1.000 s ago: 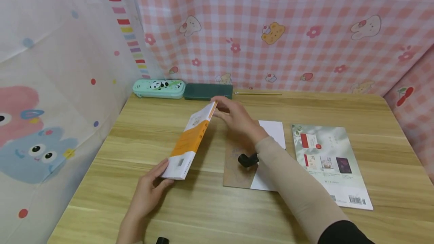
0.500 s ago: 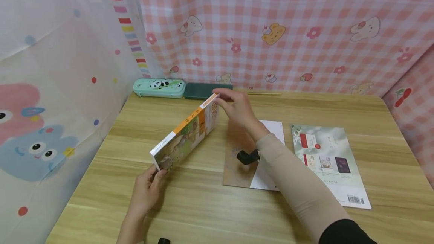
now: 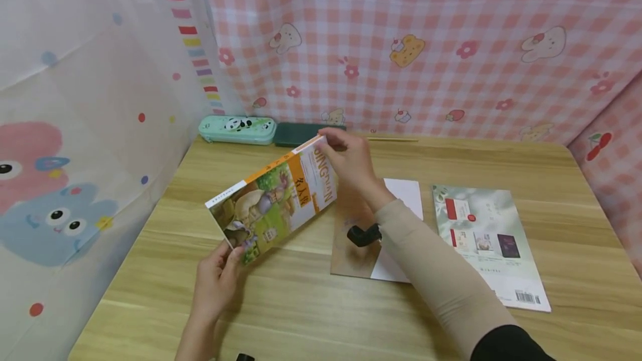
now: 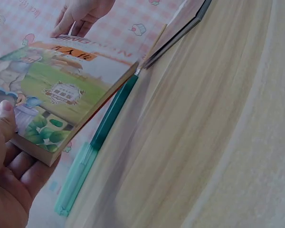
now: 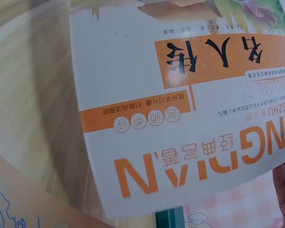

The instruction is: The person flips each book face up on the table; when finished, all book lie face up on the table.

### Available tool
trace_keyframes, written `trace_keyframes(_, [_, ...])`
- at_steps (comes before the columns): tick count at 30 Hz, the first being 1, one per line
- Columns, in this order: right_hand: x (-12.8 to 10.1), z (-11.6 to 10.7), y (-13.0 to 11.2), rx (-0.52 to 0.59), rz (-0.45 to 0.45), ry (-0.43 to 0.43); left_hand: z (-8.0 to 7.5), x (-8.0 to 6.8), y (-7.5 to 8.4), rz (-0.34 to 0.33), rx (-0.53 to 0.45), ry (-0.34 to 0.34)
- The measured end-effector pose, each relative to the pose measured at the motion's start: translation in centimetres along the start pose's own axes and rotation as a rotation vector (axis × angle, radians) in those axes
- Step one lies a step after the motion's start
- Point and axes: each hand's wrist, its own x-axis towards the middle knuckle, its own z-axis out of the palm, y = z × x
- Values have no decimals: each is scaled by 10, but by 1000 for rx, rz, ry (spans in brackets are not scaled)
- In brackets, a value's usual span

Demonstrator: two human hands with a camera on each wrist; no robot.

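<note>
Head view: book (image 3: 273,199), illustrated orange-and-white cover tilted up toward the wearer, held clear of the table (image 3: 301,305). Left hand (image 3: 218,280) pinches its near corner; right hand (image 3: 351,163) grips its far corner. Long axis runs diagonally, from the left hand away to the right hand. Judged step: turning the book over, mid-flip; next move calls for lowering it flat with both grips kept.
Left wrist view: thumb (image 4: 4,116) lies on the cover, fingers curled beneath.
Right wrist view: cover lettering reads inverted; right hand barely seen

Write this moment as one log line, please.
left hand: grips book near corner | right hand: holds far corner | book: lifted above table, picture cover up
</note>
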Motion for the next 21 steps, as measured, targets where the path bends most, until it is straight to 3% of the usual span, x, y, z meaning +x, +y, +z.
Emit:
trace_keyframes(7, [-2,5,2,-12,135,-1,2,0,2,-51,-59,47])
trace_keyframes(14, [-6,16,18,72,260,-22,3,0,3,-185,-158,55])
trace_keyframes(18, [-8,25,25,145,356,-69,3,0,2,-216,-138,65])
trace_keyframes(21, [-10,32,31,181,419,-140,4,1,1,-280,-100,81])
